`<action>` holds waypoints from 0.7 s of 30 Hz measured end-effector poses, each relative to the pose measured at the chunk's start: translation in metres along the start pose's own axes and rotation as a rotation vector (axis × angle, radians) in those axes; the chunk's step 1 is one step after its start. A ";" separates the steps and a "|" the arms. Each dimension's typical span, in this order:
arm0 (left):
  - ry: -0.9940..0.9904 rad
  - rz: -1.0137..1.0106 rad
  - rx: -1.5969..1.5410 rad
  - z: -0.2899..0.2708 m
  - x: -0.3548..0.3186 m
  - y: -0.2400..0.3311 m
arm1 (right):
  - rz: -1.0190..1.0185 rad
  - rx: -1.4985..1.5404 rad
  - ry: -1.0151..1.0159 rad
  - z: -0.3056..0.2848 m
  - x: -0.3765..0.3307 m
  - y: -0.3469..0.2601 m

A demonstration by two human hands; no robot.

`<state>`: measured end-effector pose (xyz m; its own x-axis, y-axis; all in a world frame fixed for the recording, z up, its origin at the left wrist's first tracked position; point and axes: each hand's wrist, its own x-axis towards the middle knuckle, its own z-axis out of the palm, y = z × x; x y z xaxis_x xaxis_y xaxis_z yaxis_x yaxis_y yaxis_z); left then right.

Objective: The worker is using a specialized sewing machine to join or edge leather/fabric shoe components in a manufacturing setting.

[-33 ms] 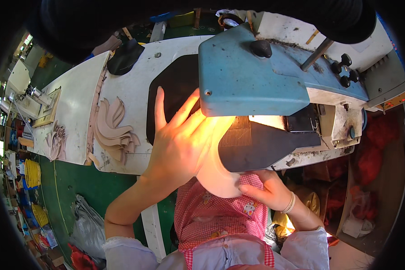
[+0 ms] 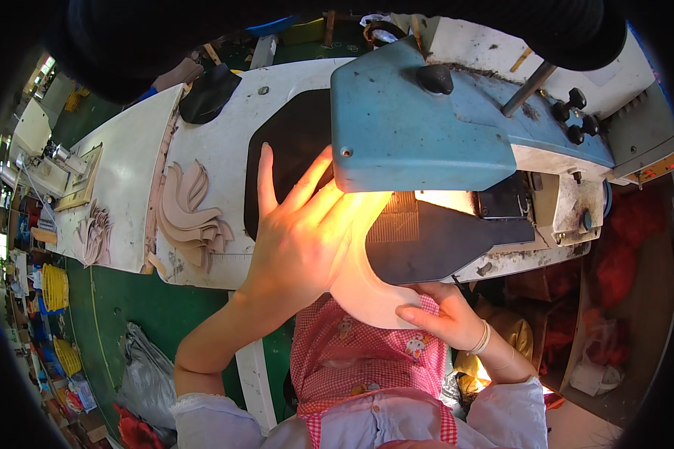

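Head view: the left hand (image 2: pixel 299 243) is spread, with its fingers extended. It lies against the curved pale piece (image 2: pixel 371 295), which emerges from beneath its thumb side and bends toward the right hand (image 2: pixel 449 314). The right hand is closed on the free end, thumb on the upper face; its other fingers are partly hidden. Just beyond the left fingertips is the blue machine head (image 2: pixel 419 123), with bright light below it. The dark plate (image 2: pixel 434 251) lies to the right of the left hand. Left of that hand, curved loose pieces (image 2: pixel 191 217) are fanned on the bench (image 2: pixel 225 138).

Handling: judged by appearance, the piece is light, thin and flexible, with a matt face unlikely to slip. Its narrow curve could twist or buckle if pulled. Recommended hold: pinch the free end flat between right thumb and fingers; support the curve with flat left fingers.
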<state>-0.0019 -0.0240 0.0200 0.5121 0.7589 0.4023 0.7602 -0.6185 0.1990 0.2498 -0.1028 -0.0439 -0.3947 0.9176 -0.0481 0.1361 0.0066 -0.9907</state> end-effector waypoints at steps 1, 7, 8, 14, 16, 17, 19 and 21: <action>-0.019 -0.014 0.002 -0.002 0.000 0.001 | 0.002 0.004 -0.004 -0.002 -0.003 -0.007; -0.062 -0.054 0.073 -0.002 -0.006 0.010 | 0.182 -0.013 0.136 -0.033 -0.019 -0.054; -0.067 -0.069 0.102 -0.001 -0.007 0.011 | 0.121 -0.065 0.196 -0.040 -0.019 -0.052; 0.008 -0.130 0.120 0.008 -0.006 0.027 | -0.111 -0.410 0.441 -0.063 0.004 -0.057; 0.018 -0.141 0.126 0.008 -0.004 0.029 | -0.385 -0.699 0.507 -0.068 0.014 -0.063; 0.028 -0.151 0.131 0.008 -0.003 0.030 | -0.387 -0.698 0.506 -0.069 0.017 -0.064; 0.021 -0.165 0.145 0.008 -0.002 0.032 | -0.356 -0.589 0.537 -0.070 0.022 -0.063; 0.015 -0.179 0.158 0.009 0.001 0.032 | -0.402 -0.502 0.621 -0.063 0.030 -0.060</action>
<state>0.0259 -0.0414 0.0186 0.3587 0.8497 0.3864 0.8920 -0.4340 0.1263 0.2865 -0.0507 0.0219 0.0455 0.8574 0.5126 0.5327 0.4133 -0.7386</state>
